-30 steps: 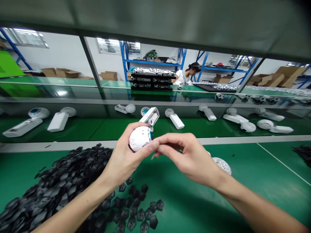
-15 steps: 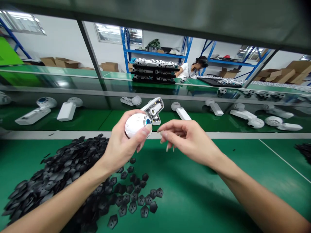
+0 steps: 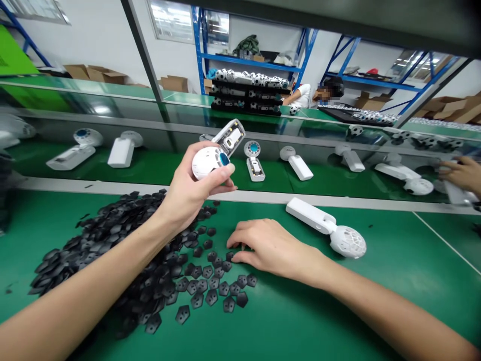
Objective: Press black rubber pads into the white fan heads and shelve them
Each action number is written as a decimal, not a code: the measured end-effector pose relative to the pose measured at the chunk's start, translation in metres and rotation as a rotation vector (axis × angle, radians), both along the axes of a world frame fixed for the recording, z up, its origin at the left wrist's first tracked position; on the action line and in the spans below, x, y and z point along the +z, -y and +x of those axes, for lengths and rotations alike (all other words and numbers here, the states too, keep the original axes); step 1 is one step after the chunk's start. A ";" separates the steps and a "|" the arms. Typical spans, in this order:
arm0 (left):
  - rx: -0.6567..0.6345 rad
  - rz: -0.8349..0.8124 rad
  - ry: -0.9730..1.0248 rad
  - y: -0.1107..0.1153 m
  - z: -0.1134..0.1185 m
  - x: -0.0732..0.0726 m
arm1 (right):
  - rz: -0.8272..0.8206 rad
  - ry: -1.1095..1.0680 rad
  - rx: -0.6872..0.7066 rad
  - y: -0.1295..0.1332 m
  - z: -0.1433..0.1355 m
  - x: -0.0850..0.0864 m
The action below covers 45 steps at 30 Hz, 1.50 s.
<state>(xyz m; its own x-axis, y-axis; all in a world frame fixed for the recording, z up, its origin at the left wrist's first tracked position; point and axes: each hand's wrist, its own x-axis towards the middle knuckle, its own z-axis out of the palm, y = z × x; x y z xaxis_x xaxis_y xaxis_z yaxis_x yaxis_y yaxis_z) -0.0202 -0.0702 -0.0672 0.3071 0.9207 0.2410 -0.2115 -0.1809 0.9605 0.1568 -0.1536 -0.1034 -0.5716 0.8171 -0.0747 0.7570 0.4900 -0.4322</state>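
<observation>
In my left hand is a white ball-headed device with a blue round lens. Its hinged arm points up to the right, showing circuitry inside. My thumb presses beside the lens and the fingers wrap round the ball. My right hand is low over the table, fingers curved, thumb and index finger apart. Their tips are at a black pentagon piece on the edge of a large pile of black pentagon pieces. Right of that hand lies a white device with a lattice-patterned ball.
Behind a pale rail, several white devices lie in a row on a green strip. Another person's hand reaches in at the right edge. A person in white is beyond, near black racks of football-patterned devices.
My right hand has dropped from beside the device down to the black pieces. My left hand still holds the device. The view has shifted, and another person's hand has appeared at right.
</observation>
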 end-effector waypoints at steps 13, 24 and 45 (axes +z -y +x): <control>-0.040 -0.061 0.062 -0.003 -0.007 0.000 | -0.176 -0.576 -0.206 -0.011 0.011 0.014; -0.052 0.240 -0.114 0.004 -0.005 -0.021 | -0.052 -1.068 -0.217 -0.012 0.024 0.046; 0.116 0.500 -0.332 0.029 0.001 -0.018 | -0.330 -1.332 -0.492 -0.013 0.011 0.047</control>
